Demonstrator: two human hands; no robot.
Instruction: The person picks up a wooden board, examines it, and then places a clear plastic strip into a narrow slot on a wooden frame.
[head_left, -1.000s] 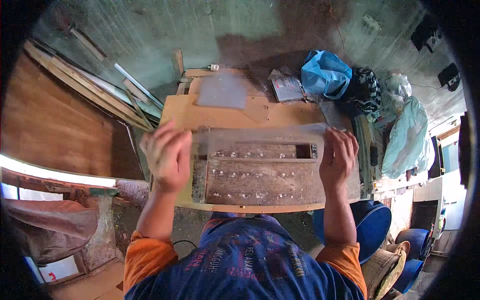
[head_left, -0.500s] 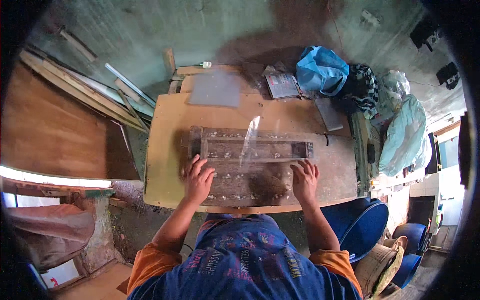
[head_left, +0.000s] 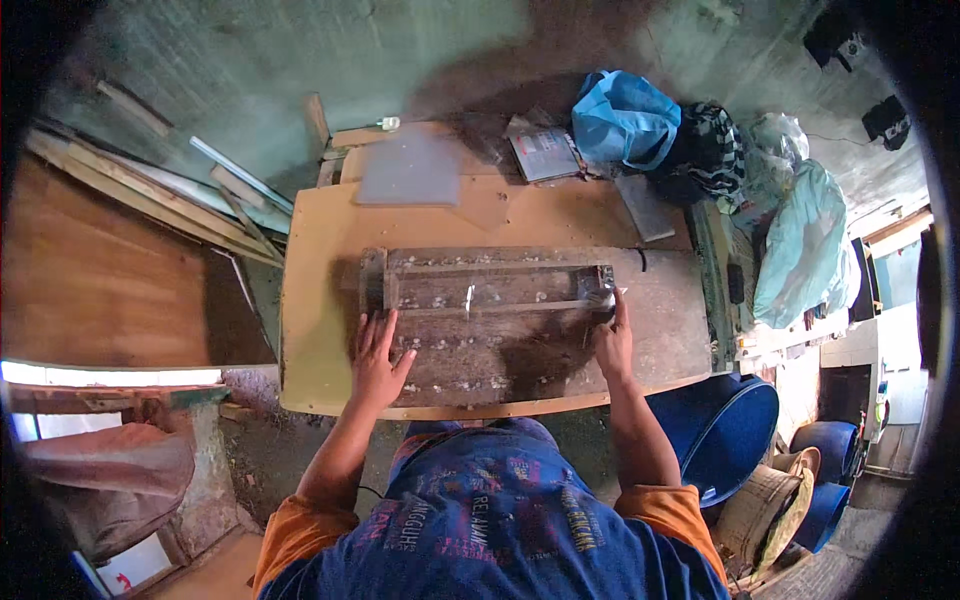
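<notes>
A worn wooden board (head_left: 470, 362) with pale spots lies on the tabletop. Fixed along its far part is a long, narrow wooden frame (head_left: 450, 314). Clear, shiny plastic film (head_left: 470, 297) seems to lie over the frame, its glints showing but its edges hard to make out. My left hand (head_left: 376, 365) rests open at the frame's near left corner, fingers spread and nothing held. At the right end, my right hand (head_left: 613, 345) has its index finger stretched along the frame's end, touching the creased film there. Its other fingers are curled and partly hidden.
Behind the board lies a translucent sheet stack (head_left: 410, 170). A flat packet (head_left: 545, 155), a blue bag (head_left: 625, 120) and plastic bags (head_left: 805, 240) crowd the back right. Planks (head_left: 150, 190) lean at left; a blue drum (head_left: 725, 435) stands below the table's right side.
My right hand has moved up onto the frame's right end, its index finger now extended. My left hand has flattened by the left corner. The glint on the film has shrunk.
</notes>
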